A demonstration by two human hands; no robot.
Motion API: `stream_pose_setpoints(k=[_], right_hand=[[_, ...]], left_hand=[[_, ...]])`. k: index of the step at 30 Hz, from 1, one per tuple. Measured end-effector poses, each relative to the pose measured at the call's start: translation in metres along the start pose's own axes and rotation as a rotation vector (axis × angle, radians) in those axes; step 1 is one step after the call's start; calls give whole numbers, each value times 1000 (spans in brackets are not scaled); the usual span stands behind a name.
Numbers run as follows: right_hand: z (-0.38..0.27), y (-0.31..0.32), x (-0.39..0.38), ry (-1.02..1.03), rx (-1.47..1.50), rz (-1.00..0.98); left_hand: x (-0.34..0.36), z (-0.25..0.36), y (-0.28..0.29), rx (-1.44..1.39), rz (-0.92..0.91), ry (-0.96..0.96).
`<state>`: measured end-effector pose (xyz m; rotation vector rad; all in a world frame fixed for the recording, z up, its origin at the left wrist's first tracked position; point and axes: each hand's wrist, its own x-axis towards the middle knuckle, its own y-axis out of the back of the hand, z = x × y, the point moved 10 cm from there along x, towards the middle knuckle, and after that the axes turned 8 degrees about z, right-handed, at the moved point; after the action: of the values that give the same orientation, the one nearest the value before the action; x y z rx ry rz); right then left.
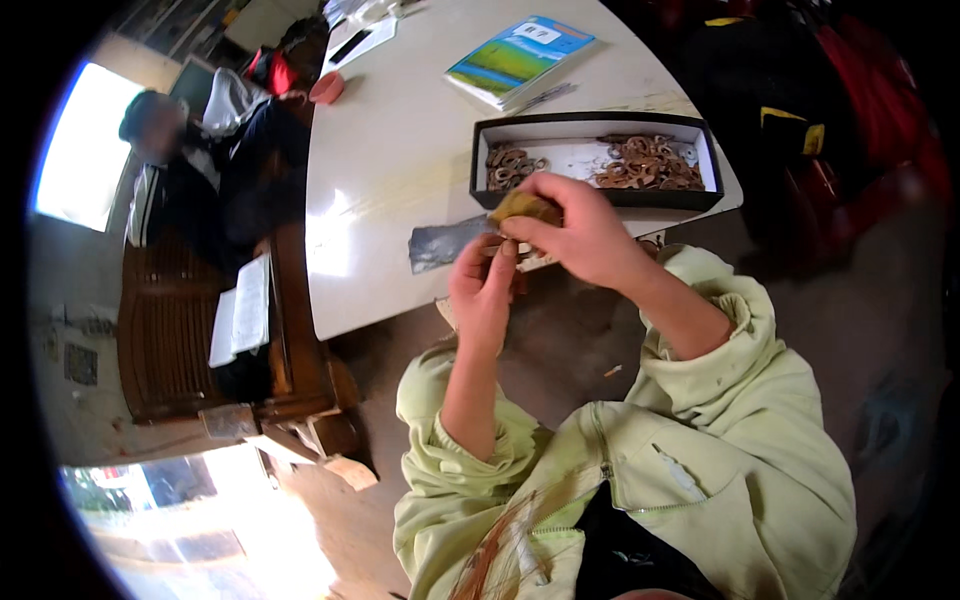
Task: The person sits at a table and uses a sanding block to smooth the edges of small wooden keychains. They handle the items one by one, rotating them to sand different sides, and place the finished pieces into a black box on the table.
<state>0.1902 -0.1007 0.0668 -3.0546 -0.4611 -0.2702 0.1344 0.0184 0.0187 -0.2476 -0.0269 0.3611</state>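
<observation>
Yellow-brown pad (526, 207), creased, tilted, small brownish piece (492, 251) just below (seemingly ring-shaped, mostly covered)

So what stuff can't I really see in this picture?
All in the head view:
What the left hand may be gripping: mostly covered by its fingers.
The rest of the yellowish-brown pad: covered by the right hand.
Part of the box: behind the right hand.
Writing on the white papers at left: too small.
</observation>
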Motion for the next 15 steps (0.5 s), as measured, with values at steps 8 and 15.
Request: stream_pose_setpoints(k=[8, 15], right_hand=[[7, 17, 26, 17, 129, 211], [37, 24, 34, -138, 296, 208]], left_hand=[[58, 16, -2, 61, -48, 75], [72, -18, -5, -121, -129, 219]])
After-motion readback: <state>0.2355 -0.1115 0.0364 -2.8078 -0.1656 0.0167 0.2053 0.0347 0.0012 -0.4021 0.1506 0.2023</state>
